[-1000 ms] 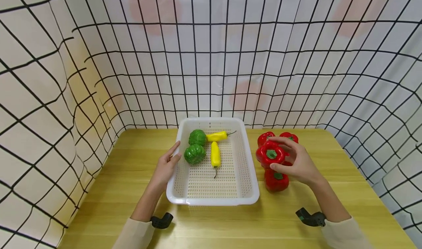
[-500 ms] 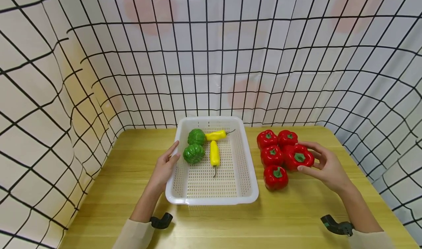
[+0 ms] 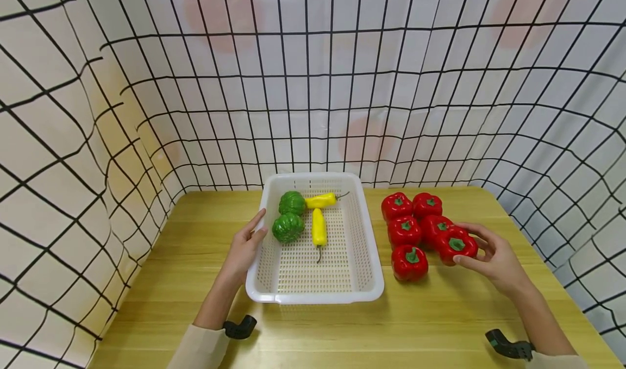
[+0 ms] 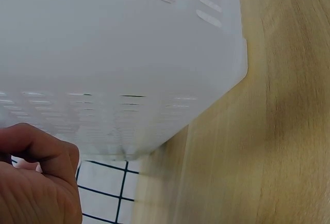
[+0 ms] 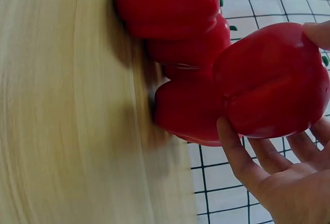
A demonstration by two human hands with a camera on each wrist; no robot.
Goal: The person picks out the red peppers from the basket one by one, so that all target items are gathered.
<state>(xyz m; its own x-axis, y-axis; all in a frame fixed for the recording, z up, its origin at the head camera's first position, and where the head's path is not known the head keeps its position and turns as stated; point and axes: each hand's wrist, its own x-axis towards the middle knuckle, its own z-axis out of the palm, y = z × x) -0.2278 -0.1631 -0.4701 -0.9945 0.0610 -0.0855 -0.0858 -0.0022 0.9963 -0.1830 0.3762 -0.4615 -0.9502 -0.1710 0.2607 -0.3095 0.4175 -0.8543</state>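
My right hand [image 3: 496, 260] holds a red bell pepper [image 3: 457, 244] at the right end of a cluster of several red bell peppers [image 3: 409, 263]. In the right wrist view, thumb and fingers span the held pepper [image 5: 273, 82], which overlaps the peppers behind it and is raised off the wood. My left hand [image 3: 244, 249] grips the left rim of a white plastic basket [image 3: 332, 298], thumb on the rim and fingers outside. Inside the basket lie two green bumpy vegetables [image 3: 288, 227], probably peppers, and two yellow chili peppers [image 3: 319, 227]. The left wrist view shows curled fingers [image 4: 41, 157] beside the basket wall.
Everything stands on a wooden table [image 3: 313, 336]. White sheeting with a black grid [image 3: 313, 86] rises behind the table and along both sides. The basket's right wall stands close to the red pepper cluster.
My right hand has carried the red bell pepper from over the left of the cluster to its right end, then slightly toward me. The left hand and basket stay in place.
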